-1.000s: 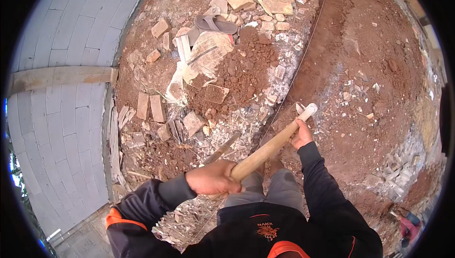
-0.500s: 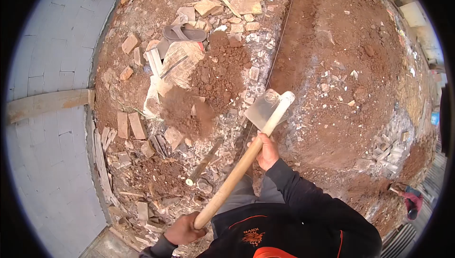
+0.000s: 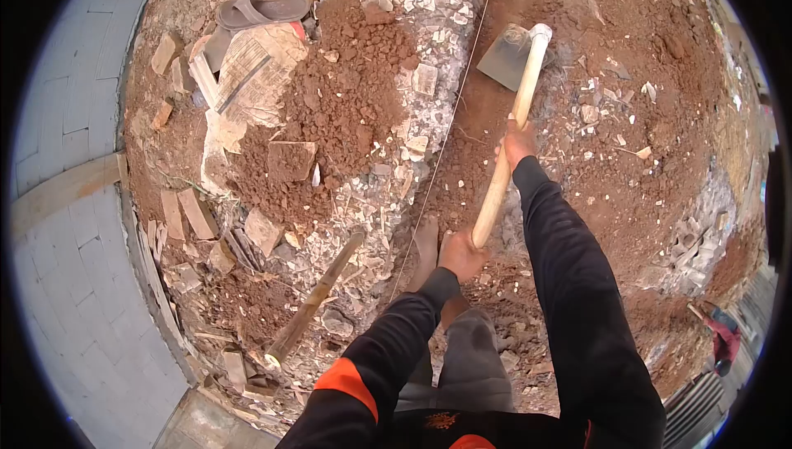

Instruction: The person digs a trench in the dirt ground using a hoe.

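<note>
A hoe with a pale wooden handle (image 3: 492, 202) and a wide metal blade (image 3: 505, 57) stretches out in front of me. My left hand (image 3: 464, 255) is wrapped round the handle's near end. Farther up, my right hand (image 3: 520, 142) grips the same handle below the blade. The blade is over the far part of a narrow dirt trench (image 3: 483, 111); I cannot tell whether it touches the soil. A thin string (image 3: 437, 170) runs along the trench's left side. One bare foot (image 3: 426, 247) shows beside the string, near my left hand.
Loose soil (image 3: 355, 78) is heaped left of the trench. Near it lie a sandal (image 3: 276, 9), a torn sack (image 3: 260, 61), broken bricks (image 3: 198, 214) and a wooden stick (image 3: 318, 296). A grey block wall (image 3: 66, 284) bounds the left. Another person (image 3: 724, 338) is at far right.
The hoe has swung forward and right, its blade now farther along the trench. Both hands moved with it. Soil that was flying over the heap on the left has settled.
</note>
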`<state>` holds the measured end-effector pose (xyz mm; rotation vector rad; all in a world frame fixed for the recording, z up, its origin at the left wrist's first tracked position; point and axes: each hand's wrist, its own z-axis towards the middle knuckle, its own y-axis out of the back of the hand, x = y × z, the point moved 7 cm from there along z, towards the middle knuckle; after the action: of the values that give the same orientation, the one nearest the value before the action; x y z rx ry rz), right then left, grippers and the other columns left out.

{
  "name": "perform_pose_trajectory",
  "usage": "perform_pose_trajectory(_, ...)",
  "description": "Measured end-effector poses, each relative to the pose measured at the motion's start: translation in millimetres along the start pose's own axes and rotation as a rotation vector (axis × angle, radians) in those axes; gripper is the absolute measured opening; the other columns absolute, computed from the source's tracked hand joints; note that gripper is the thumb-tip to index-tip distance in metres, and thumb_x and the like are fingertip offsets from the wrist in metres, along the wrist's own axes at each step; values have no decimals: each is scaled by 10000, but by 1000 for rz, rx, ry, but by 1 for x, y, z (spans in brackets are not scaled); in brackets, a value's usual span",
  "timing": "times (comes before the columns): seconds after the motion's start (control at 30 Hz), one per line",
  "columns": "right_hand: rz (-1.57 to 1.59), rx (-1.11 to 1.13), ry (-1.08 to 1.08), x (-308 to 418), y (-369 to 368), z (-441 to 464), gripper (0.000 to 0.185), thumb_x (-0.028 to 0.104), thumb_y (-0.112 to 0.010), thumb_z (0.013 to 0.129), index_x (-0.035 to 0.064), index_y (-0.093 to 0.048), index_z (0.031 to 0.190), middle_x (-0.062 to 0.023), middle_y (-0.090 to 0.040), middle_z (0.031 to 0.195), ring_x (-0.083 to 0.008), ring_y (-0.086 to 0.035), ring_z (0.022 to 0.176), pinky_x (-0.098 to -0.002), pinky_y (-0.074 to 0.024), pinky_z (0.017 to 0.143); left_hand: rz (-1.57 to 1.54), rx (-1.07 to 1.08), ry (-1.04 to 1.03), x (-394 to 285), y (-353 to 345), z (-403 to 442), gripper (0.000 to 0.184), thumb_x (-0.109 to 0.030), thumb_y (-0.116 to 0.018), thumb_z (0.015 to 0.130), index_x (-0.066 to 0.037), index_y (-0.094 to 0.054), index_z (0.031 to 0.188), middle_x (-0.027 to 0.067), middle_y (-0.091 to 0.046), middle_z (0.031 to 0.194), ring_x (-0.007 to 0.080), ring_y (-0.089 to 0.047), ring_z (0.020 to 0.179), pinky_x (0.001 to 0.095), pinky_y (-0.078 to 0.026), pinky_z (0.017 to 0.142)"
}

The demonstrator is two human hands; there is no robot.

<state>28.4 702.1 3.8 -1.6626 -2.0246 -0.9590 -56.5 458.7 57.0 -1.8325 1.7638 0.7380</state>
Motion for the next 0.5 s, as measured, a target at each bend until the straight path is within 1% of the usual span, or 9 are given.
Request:
perform_pose_trajectory(0.03, -28, 25, -75, -31, -14, -2, 466, 436, -514, 1032, 62, -400, 1285, -115, -532, 812, -230, -580, 514, -379, -504, 422, 6, 6, 16, 21, -2, -11, 368, -168, -750, 761, 18, -657, 1065, 229, -696, 840, 370, -700, 790, 425, -541, 715)
perform_pose_trajectory(0.1, -193, 74, -229, -101, -36, -19, 546, 429, -504, 1031, -20, -390, 1319, -169, -585, 877, -251, -614, 536, -375, -531, 456, 47, -129, -29, 61, 2, -51, 370, -180, -754, 759, 16, -661, 1058, 217, -706, 854, 353, -710, 787, 402, -550, 717)
perform_pose_trajectory(0.13, -257, 23, -119, -113, -43, -38, 610, 431, -510, 1025, -51, -368, 1372, -194, -617, 938, -267, -641, 555, -360, -550, 483, 52, -132, -11, 66, 12, -73, 370, -180, -754, 759, 16, -661, 1058, 217, -706, 854, 353, -710, 787, 402, -550, 717)
perform_pose_trajectory(0.2, -247, 89, -206, -135, -48, -66, 653, 435, -508, 1024, -59, -348, 1419, -216, -643, 986, -285, -662, 564, -354, -561, 494, 14, -80, 152, 67, 27, -107, 388, -199, -759, 758, 4, -661, 1074, 215, -711, 886, 342, -722, 839, 395, -559, 759)
perform_pose_trajectory(0.23, -270, 75, -190, -147, -44, -74, 585, 419, -538, 1019, -29, -389, 1363, -167, -609, 882, -263, -622, 531, -381, -546, 463, 8, -78, 149, 79, 14, -121, 388, -199, -759, 758, 4, -661, 1074, 215, -711, 886, 342, -722, 839, 395, -559, 759)
perform_pose_trajectory(0.27, -297, 70, -177, -161, -42, -87, 517, 403, -567, 1013, 0, -430, 1308, -119, -574, 779, -240, -582, 498, -407, -532, 431, 6, -132, 197, 103, 0, -142, 397, -204, -761, 757, -2, -659, 1083, 211, -713, 894, 337, -723, 851, 394, -560, 774)
perform_pose_trajectory(0.33, -296, 118, -252, -166, -42, -122, 500, 393, -568, 1014, 2, -437, 1297, -116, -574, 768, -236, -590, 525, -403, -527, 430, 2, -204, 229, 118, -5, -160, 406, -209, -763, 756, -9, -658, 1093, 207, -714, 902, 333, -724, 863, 393, -560, 789)
perform_pose_trajectory(0.43, -296, 180, -326, -236, -45, -120, 507, 379, -555, 1018, 9, -403, 1329, -118, -572, 759, -240, -605, 554, -406, -526, 433, -13, -178, 242, 126, -7, -189, 409, -210, -760, 754, -18, -656, 1100, 198, -716, 902, 338, -721, 872, 400, -557, 799)
perform_pose_trajectory(0.5, -284, 178, -348, -256, -38, -144, 508, 372, -547, 1019, 16, -383, 1342, -121, -573, 768, -242, -607, 555, -403, -529, 435, 58, -152, 322, 134, -14, -211, 403, -210, -760, 754, -22, -655, 1095, 194, -719, 903, 337, -719, 845, 395, -560, 785)
